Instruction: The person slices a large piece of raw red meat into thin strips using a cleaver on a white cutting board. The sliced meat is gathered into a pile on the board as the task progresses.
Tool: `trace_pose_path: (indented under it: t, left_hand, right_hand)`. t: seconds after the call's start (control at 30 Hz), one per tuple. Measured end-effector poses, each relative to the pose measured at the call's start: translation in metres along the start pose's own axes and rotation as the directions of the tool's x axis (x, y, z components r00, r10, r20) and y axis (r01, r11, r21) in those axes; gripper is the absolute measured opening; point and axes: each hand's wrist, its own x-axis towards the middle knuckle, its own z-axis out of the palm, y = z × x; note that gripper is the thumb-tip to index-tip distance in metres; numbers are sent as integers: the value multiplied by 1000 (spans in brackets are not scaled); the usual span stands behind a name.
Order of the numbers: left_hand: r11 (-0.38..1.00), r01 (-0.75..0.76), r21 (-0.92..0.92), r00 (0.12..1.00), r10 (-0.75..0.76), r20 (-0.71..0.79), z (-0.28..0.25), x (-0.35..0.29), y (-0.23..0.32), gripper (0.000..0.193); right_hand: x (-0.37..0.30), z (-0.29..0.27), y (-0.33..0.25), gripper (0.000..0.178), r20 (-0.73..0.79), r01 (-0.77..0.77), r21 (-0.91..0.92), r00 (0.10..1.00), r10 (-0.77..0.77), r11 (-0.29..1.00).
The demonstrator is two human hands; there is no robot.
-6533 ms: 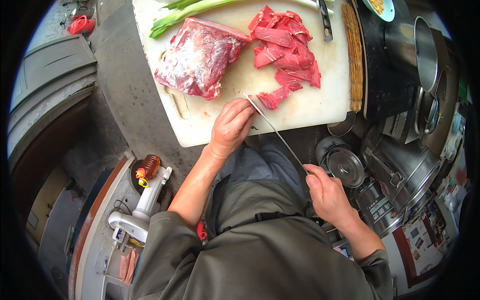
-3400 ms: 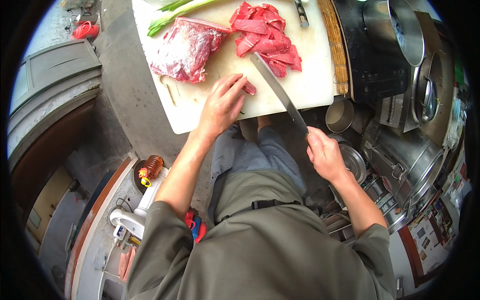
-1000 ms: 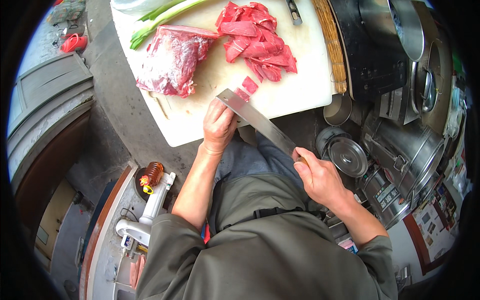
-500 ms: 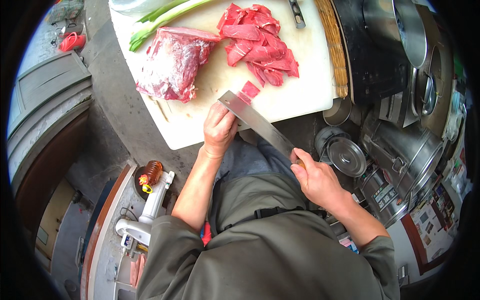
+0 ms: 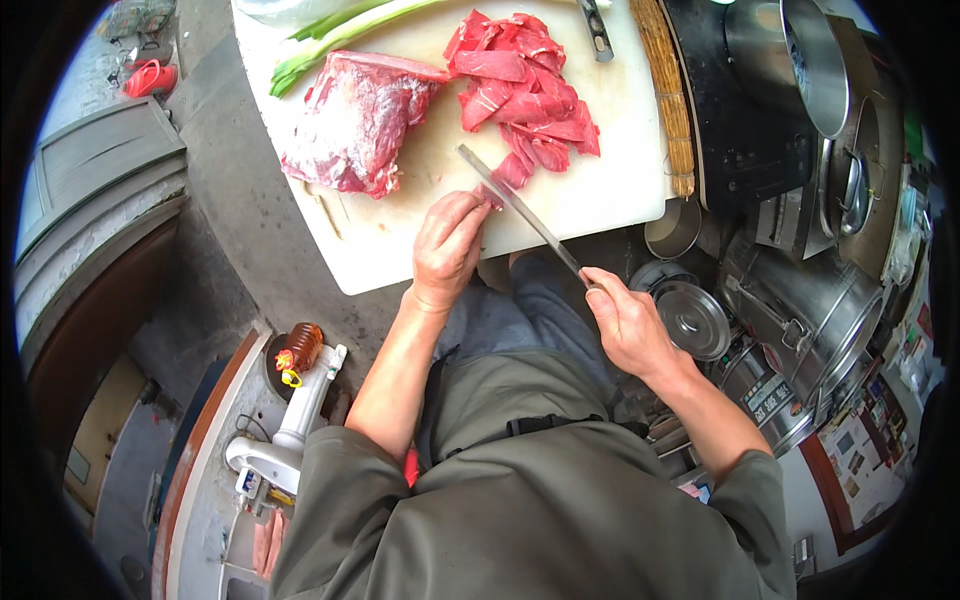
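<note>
My right hand (image 5: 632, 328) grips the handle of a cleaver (image 5: 528, 220). Its blade, seen nearly edge-on, slants up and left over the white cutting board (image 5: 385, 245). Close by the blade's left side, the bunched fingers of my left hand (image 5: 448, 245) pinch a small piece of meat (image 5: 491, 197) at the board's near edge. A red slice (image 5: 512, 171) lies just beyond the blade and touches the pile of sliced raw meat (image 5: 525, 85). To the left of the pile rests a large raw joint of meat (image 5: 360, 120), pale fat on its top.
Green onion stalks (image 5: 345, 38) lie behind the joint. A slotted metal tool (image 5: 597, 35) is at the board's far right, beside a straw brush (image 5: 665, 95). Metal pots and a lid (image 5: 692, 320) stand at right. A sauce bottle (image 5: 303, 347) sits on the left counter.
The cleaver's blade has turned from showing its flat side to nearly edge-on. The slice by it has shifted up against the pile. My left hand has moved slightly right and up.
</note>
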Motion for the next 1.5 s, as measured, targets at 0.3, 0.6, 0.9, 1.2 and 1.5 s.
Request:
trace_pose_path:
  t: [0.3, 0.6, 0.9, 1.2, 1.5]
  left_hand:
    - [999, 26, 38, 999, -28, 35, -2, -5, -1, 37]
    - [998, 40, 44, 998, -42, 36, -2, -2, -1, 35]
    - [998, 40, 37, 998, -42, 37, -4, -1, -1, 38]
    - [998, 48, 30, 998, -49, 35, -4, -2, -2, 37]
    - [1000, 20, 7, 1000, -20, -8, -2, 1, 0, 31]
  right_hand:
    - [-27, -12, -26, 31, 78, -62, -30, 995, 64, 998]
    - [-26, -29, -31, 33, 149, -84, -116, 984, 101, 990]
    - [-25, -21, -27, 40, 172, -130, -205, 971, 167, 970]
    - [-16, -11, -27, 40, 205, -175, -191, 955, 213, 966]
    - [5, 0, 5, 39, 69, -67, 4, 995, 66, 998]
